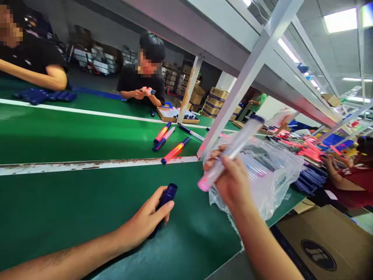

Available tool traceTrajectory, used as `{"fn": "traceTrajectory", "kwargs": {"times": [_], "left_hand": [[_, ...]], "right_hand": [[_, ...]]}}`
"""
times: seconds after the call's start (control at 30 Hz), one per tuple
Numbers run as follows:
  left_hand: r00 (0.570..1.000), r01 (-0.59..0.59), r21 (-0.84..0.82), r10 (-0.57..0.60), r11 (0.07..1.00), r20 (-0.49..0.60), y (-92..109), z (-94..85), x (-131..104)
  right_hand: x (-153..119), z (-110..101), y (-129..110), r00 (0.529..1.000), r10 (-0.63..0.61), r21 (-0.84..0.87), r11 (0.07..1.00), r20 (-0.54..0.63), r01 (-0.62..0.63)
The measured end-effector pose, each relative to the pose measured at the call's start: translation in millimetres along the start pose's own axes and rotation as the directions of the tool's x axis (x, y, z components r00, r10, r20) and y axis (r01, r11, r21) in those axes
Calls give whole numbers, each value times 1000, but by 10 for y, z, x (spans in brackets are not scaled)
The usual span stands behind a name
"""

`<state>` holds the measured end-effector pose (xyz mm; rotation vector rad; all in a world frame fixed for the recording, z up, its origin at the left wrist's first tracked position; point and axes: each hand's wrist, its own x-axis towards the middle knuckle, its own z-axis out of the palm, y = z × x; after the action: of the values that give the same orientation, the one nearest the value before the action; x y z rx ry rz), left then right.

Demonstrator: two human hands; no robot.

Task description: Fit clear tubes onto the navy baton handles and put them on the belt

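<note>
My left hand (151, 214) is wrapped round a dark blue flashlight handle (168, 194), its open round end tilted up and away over the green table. To the right, my right hand (230, 175) grips a translucent white tube (240, 138), slightly blurred. That tube has a dark cap at its upper end and a pinkish lower end. It is held in the air in front of a clear plastic bag (271, 186) with more clear tubes inside. The two pieces are apart. Beyond my hands lie several light wands (175, 151) with dark ends, some glowing red-orange.
A white metal post (233, 89) rises beside the bag, under an overhead shelf. Across the green table (87, 202), a person (142, 77) handles a small part near a cardboard tray (166, 116). Another person (352, 186) works at right, by dark blue handles (310, 179). A cardboard box (335, 233) stands lower right.
</note>
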<state>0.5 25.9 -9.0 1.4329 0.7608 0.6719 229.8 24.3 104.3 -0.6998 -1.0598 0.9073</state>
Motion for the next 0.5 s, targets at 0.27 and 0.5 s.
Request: {"fn": "traceTrajectory", "kwargs": {"times": [0.27, 0.5], "left_hand": [[989, -15, -92, 28, 996, 142, -74, -7, -43], [987, 16, -138, 6, 990, 160, -77, -2, 5]], "right_hand": [[-58, 441, 805, 990, 139, 360, 923, 11, -134], [-126, 421, 733, 992, 127, 394, 913, -21, -109]]}}
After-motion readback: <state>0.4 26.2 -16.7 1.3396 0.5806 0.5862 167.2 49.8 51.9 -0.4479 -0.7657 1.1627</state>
